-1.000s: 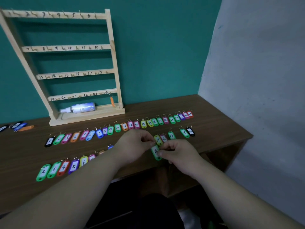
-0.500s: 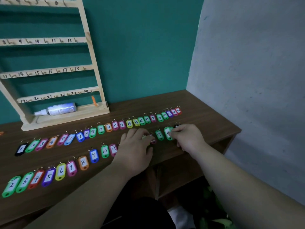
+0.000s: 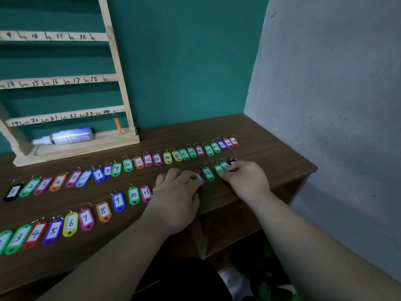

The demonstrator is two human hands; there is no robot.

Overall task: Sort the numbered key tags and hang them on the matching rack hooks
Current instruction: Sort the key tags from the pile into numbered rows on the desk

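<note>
Two rows of coloured numbered key tags lie on the brown desk [image 3: 271, 146]. The far row [image 3: 138, 162] runs from a black tag 1 at the left to a red tag 23 at the right. The near row [image 3: 86, 218] runs from green tags at the lower left to a green tag 17 [image 3: 208, 173]. My left hand [image 3: 175, 198] lies flat over the near row's middle, fingertips on a pink tag [image 3: 199, 178]. My right hand [image 3: 245, 179] pinches a green tag 18 [image 3: 219, 169] on the desk. The wooden rack [image 3: 117, 68] stands at the back left; an orange tag [image 3: 117, 124] hangs under 24.
A white glue bottle [image 3: 65, 137] lies on the rack's base. The teal wall stands behind the desk and a grey wall [image 3: 336, 83] closes the right side. The desk's front edge runs under my wrists, with open shelf space below.
Both hands moved from the desk's front edge, where they held green tag 18 together, down onto the near row. The right hand set tag 18 beside 17. The view shifted right and closer.
</note>
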